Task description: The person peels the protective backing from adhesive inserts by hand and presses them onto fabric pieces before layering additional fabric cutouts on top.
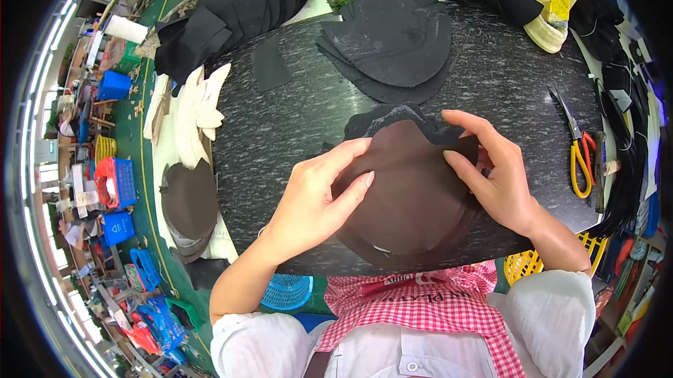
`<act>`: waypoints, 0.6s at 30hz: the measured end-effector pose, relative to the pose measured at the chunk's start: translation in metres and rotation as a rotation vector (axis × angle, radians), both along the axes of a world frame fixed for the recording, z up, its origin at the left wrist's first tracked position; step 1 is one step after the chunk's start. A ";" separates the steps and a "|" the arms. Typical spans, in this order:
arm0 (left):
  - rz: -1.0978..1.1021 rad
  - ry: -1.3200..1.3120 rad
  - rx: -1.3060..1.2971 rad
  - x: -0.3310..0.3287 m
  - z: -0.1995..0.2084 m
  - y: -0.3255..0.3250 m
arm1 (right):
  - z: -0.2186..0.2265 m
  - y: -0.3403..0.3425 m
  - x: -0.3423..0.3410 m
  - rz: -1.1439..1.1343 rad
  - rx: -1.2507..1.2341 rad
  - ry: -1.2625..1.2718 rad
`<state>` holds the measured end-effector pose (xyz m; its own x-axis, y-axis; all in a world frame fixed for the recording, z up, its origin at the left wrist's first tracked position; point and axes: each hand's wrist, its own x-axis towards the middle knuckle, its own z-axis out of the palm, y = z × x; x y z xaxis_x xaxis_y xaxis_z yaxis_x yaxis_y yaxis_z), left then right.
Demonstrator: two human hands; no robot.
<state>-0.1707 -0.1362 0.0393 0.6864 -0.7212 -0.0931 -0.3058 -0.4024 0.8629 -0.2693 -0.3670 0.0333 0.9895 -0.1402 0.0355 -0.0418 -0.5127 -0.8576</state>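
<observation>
A dark brown, leather-like cut piece (403, 192) with a curved lower edge and a notched top lies before me at the table's near edge. My left hand (313, 192) grips its left side, thumb and forefinger on the upper surface, other fingers tucked out of sight. At the upper right corner, my right hand (499, 174) holds the edge between thumb and curled fingers. Beneath the notch shows a rough black piece (382, 118). Just beyond lies a stack of black curved pieces (392, 45), with a small dark rectangular scrap (270, 64) left of it.
Scissors with yellow handles (580, 164) rest at the right. Black cut pieces (231, 10) are piled far left, and cream pieces (195, 115) and brown pieces (189, 199) sit along the left edge. A yellow basket (522, 264) and a blue basket (286, 290) stand below the table (280, 129).
</observation>
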 end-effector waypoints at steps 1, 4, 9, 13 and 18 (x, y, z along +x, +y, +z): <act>0.003 -0.104 -0.032 0.000 -0.003 0.000 | -0.002 0.000 0.002 -0.004 0.006 0.004; -0.003 -0.057 -0.008 0.001 -0.002 -0.005 | -0.005 -0.002 0.005 -0.007 0.043 0.000; -0.030 -0.126 0.058 0.002 -0.001 -0.011 | -0.004 -0.004 0.010 -0.001 0.043 0.092; -0.060 -0.265 0.026 0.001 -0.002 -0.011 | -0.014 -0.026 0.033 -0.039 -0.432 -0.190; -0.045 -0.313 0.017 -0.006 0.008 -0.009 | -0.002 0.024 0.018 0.583 -0.211 -0.314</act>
